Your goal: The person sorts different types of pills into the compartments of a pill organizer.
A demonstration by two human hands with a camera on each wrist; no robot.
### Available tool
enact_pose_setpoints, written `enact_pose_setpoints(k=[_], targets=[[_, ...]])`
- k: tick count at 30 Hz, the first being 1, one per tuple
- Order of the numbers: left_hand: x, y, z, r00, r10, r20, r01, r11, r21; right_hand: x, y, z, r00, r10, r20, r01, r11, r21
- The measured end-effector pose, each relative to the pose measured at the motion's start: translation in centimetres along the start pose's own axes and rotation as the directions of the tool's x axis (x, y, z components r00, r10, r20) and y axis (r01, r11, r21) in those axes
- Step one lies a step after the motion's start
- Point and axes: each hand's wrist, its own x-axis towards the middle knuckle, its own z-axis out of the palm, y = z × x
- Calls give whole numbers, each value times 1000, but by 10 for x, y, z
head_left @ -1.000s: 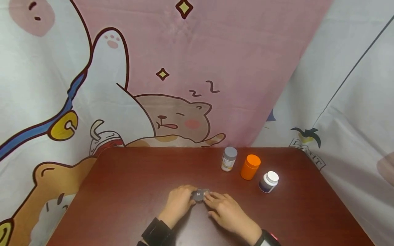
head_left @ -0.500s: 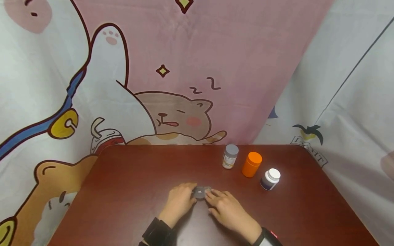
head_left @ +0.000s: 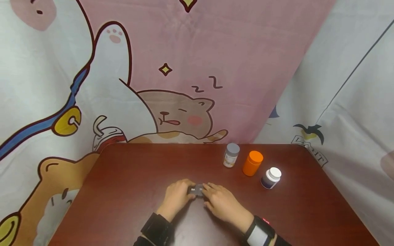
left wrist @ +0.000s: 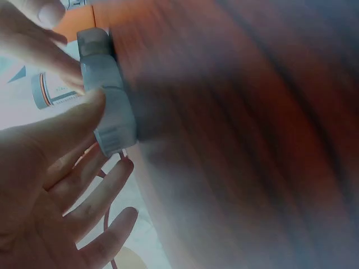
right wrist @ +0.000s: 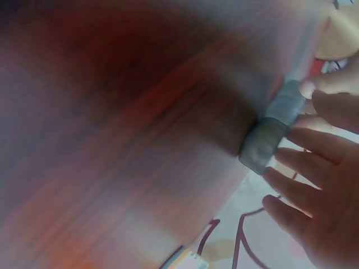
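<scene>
A small grey segmented pill box (head_left: 197,190) with pale lettering lies on the table in front of me. My left hand (head_left: 177,196) pinches its left end; in the left wrist view the thumb lies across the box (left wrist: 116,106) and the other fingers are on its far side. My right hand (head_left: 223,202) touches the right end with its fingertips and partly covers it, while its thumb stays apart from the box. In the right wrist view, fairly straight fingers (right wrist: 305,162) reach along the far side of the box (right wrist: 263,143).
Behind and to the right of the hands stand a white bottle with a grey cap (head_left: 231,155), an orange bottle (head_left: 252,163) and a white-capped bottle with a dark label (head_left: 271,178). The dark red table (head_left: 138,164) meets a cartoon-printed cloth (head_left: 246,51).
My right hand has slid slightly left and now covers more of the right segment. A label on the left segment, mostly covered by my left hand before, now shows.
</scene>
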Motion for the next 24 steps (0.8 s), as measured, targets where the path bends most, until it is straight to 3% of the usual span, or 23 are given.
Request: enact_pose_setpoints(k=[4,10,17,24], targets=[[0,1,1,1000,-22,5,22,1000,-1,12,0,5,994,-57,-92,49,996,-79],[-2,3,5,999,-43,-17,43,999,15,22,-3,12,965,-119,-232,73,977,-199],[-3,7,5,998,-38,-57,40,998,40,27,-3,16,950,-151,-273,78,962,-262],[-4,11,4,996,-39,-75,42,998,41,26,-5,15,940,-216,-262,99,913,-396]])
